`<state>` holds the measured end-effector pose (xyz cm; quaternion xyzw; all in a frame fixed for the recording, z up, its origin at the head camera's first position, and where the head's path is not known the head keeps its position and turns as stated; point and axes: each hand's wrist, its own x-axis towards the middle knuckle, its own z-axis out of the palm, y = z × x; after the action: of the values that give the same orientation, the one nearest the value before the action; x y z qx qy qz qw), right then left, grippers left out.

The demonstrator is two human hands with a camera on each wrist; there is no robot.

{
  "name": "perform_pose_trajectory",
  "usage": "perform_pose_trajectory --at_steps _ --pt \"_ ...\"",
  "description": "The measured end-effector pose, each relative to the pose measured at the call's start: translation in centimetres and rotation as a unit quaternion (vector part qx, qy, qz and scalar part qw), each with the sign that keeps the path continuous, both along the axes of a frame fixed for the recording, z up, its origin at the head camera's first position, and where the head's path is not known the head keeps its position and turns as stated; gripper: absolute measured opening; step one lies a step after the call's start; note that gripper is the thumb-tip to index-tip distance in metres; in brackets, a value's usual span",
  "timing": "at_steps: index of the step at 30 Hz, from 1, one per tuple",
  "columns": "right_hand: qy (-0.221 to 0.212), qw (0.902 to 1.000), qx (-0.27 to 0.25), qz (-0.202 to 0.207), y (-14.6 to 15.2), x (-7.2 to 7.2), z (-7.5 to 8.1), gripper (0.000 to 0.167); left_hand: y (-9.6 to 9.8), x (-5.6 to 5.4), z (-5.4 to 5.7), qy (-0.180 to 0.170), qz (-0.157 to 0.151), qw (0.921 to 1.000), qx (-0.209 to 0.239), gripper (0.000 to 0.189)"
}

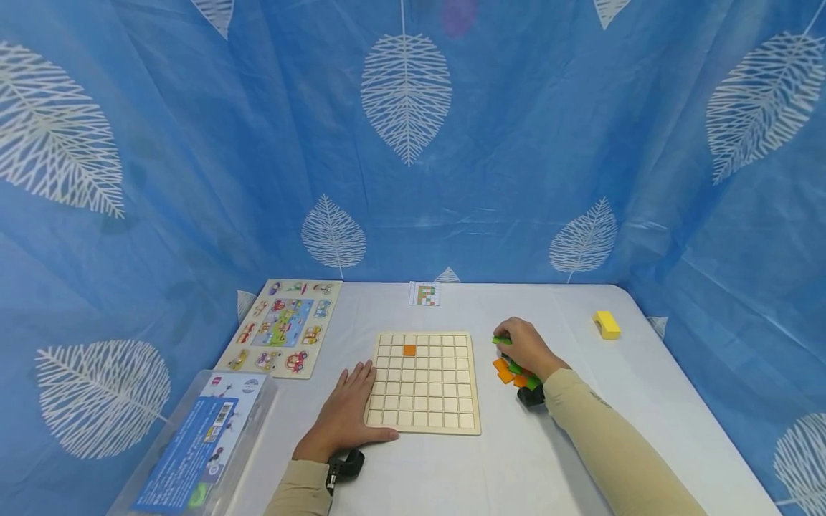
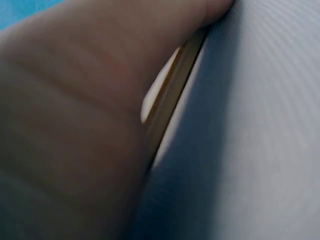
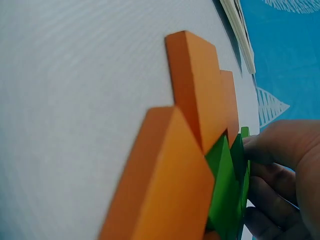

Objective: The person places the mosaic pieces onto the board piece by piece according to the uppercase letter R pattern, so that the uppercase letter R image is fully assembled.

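Note:
A pale wooden grid board [image 1: 428, 384] lies flat on the white table, with one orange square tile [image 1: 409, 350] in a cell near its top left. My left hand [image 1: 348, 412] rests against the board's lower left corner, fingers straight along the left side and thumb along the near edge. In the left wrist view that hand [image 2: 75, 110] covers most of the board's edge [image 2: 175, 90]. To the right of the board, my right hand [image 1: 528, 347] pinches a green tile [image 1: 500, 340] between thumb and fingers. Beneath it lies a loose pile of orange tiles [image 3: 175, 175] and green tiles [image 3: 223, 187].
A small card with a coloured grid pattern [image 1: 424, 294] lies behind the board. At the left are a wooden picture puzzle [image 1: 316, 294] and a clear plastic box [image 1: 254, 430] with a printed sheet. A yellow arch block [image 1: 606, 325] sits far right. Blue leaf-print cloth [image 1: 477, 215] surrounds the table.

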<state>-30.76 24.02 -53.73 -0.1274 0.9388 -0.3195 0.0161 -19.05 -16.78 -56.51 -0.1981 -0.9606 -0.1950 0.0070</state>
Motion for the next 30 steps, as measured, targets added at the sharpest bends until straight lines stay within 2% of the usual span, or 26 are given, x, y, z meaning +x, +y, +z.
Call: perform_pose_trajectory --at_steps 7,18,30 --pt "0.005 0.9998 -0.013 0.012 -0.1 -0.2 -0.1 0.015 0.0 -0.1 0.2 -0.001 -0.001 1.0 0.001 0.139" --pt "0.006 0.9998 -0.018 -0.009 -0.6 -0.1 0.0 0.019 0.1 0.0 0.3 -0.001 0.0 1.0 -0.001 0.139" --pt "0.012 0.9995 -0.028 -0.007 -1.5 0.1 0.0 0.019 0.0 0.0 0.3 -0.002 -0.002 1.0 -0.003 0.139"
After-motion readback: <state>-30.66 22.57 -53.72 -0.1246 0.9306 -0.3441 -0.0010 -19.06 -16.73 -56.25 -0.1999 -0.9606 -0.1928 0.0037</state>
